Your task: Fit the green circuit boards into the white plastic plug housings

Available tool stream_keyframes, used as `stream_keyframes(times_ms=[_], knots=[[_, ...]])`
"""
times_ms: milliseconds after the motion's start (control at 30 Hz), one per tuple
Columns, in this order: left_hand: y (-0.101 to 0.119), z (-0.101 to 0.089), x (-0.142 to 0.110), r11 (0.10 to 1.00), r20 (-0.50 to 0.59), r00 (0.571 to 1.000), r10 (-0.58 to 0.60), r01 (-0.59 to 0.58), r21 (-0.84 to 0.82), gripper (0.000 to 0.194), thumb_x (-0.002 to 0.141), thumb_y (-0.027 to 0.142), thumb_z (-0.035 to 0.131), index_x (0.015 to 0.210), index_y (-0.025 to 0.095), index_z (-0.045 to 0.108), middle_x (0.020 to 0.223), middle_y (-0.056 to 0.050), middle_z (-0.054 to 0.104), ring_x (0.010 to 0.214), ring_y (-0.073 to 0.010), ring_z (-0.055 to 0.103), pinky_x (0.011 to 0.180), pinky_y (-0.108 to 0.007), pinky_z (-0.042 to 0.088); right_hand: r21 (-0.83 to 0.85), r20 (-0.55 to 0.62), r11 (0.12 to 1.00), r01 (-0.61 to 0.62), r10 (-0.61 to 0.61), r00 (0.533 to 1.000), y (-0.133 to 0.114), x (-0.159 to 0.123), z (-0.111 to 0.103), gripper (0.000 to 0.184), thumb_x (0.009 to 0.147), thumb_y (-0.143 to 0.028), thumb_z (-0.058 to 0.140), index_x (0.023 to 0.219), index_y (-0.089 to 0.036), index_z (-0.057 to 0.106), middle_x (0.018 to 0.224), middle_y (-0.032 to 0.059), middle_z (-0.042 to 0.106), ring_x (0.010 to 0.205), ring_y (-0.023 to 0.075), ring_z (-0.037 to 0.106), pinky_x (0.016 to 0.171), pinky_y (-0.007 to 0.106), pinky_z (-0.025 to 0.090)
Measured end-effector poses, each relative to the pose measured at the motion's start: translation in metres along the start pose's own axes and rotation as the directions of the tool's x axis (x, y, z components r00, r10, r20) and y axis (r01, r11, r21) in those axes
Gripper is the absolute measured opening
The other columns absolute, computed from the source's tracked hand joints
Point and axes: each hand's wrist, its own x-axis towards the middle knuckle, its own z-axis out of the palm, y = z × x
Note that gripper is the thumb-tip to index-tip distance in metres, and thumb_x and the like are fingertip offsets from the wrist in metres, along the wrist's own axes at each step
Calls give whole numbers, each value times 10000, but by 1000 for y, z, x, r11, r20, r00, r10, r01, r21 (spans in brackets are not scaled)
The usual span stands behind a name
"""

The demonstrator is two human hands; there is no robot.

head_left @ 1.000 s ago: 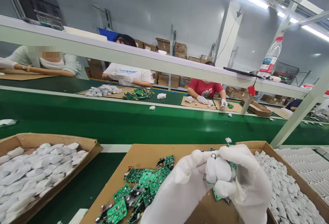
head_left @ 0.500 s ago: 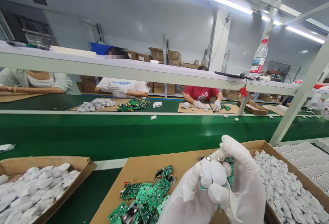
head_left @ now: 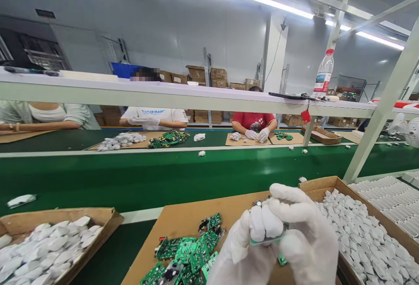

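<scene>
Both my hands wear white gloves and are together above the brown cardboard sheet (head_left: 147,237). My left hand (head_left: 248,241) is closed around a small green circuit board (head_left: 263,241); its edge shows under the fingertips, and the rest is hidden. My right hand (head_left: 306,228) pinches at the board's right side, thumb below and fingers above. Whether a small white piece is also between its fingers, I cannot tell. A pile of green circuit boards (head_left: 188,250) with components lies on the sheet left of my hands.
A carton of white plastic housings (head_left: 363,232) stands right, another carton (head_left: 108,224) of white pieces left. White trays (head_left: 382,193) lie far right. A green conveyor belt (head_left: 131,176) runs behind, carrying scattered white pieces. Co-workers sit opposite, beneath a shelf (head_left: 196,97) with a water bottle (head_left: 324,75).
My right hand's raised fingers have come down and closed in on the board, beside the left fingers. White pieces on the belt have shifted to the right. The view has tilted slightly.
</scene>
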Motion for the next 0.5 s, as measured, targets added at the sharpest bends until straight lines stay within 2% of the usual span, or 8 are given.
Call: stream_keyframes(times_ms=[67,167,267,367,433,500], knots=[[-1,3,-1,999,33,999,-21,22,-25,323,692,351,840,540,192,603,648,17,428,646,-123,420,671,-248,453,122,-32,990,-76,80,996,-1,5,-4,288,952,-472,547,1053,-262,715,1152,124,700,773,251,733,563,369,634],[-1,5,0,998,41,997,-60,61,-34,317,723,354,817,546,174,627,631,27,440,619,-108,402,678,-244,447,181,-101,965,-191,211,972,-5,12,-5,194,911,-408,652,1024,-266,724,1120,78,725,738,195,729,617,300,629],[0,5,2,995,-1,997,-81,81,-54,313,647,335,872,537,146,649,618,35,464,614,-86,393,663,-221,433,197,0,944,-263,269,963,-9,14,-2,143,868,-327,719,992,-257,725,1026,58,737,732,185,724,596,265,609],[1,6,2,996,-95,992,-86,82,-45,303,614,326,896,566,134,667,655,21,521,650,-91,432,707,-240,444,209,111,944,-256,237,965,-10,15,1,42,890,-251,679,912,-238,713,864,31,710,645,157,687,528,241,558],[2,8,1,999,-128,990,-51,50,-13,302,633,328,887,580,130,665,672,14,528,662,-97,439,723,-254,448,160,103,969,-186,171,980,-8,16,2,63,902,-204,653,872,-230,702,840,24,703,665,151,682,566,244,553],[3,11,1,1000,-126,992,-28,28,-3,272,650,295,880,614,131,666,669,26,505,638,-87,410,707,-248,443,68,71,992,-106,101,992,-5,17,2,105,910,-169,634,865,-230,705,865,32,718,792,176,701,656,263,571]])
